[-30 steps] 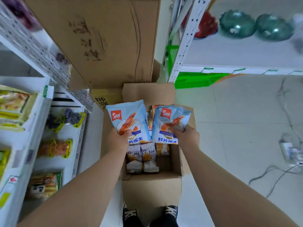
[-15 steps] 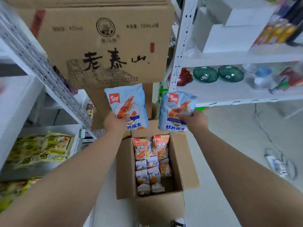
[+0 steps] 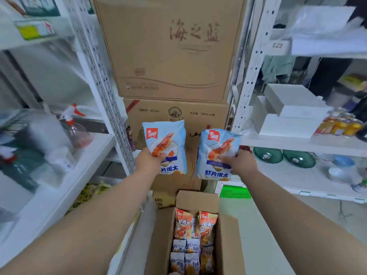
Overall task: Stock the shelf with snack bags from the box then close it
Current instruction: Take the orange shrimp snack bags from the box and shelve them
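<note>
my left hand (image 3: 148, 160) grips one blue shrimp-chip bag (image 3: 165, 144), my right hand (image 3: 241, 162) another (image 3: 217, 151), both raised above the open box (image 3: 226, 241). neither is shelved; i judge stocking well short, with orange bags (image 3: 195, 225) left inside and closing pending.

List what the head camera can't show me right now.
Head view:
- open box: near end cut off by the bottom edge; remaining bags uncountable.
- left shelf: goods smeared by motion blur; free space unclear.
- left hand, right hand: fingers behind the left blue bag and right blue bag hidden by the bags.
</note>
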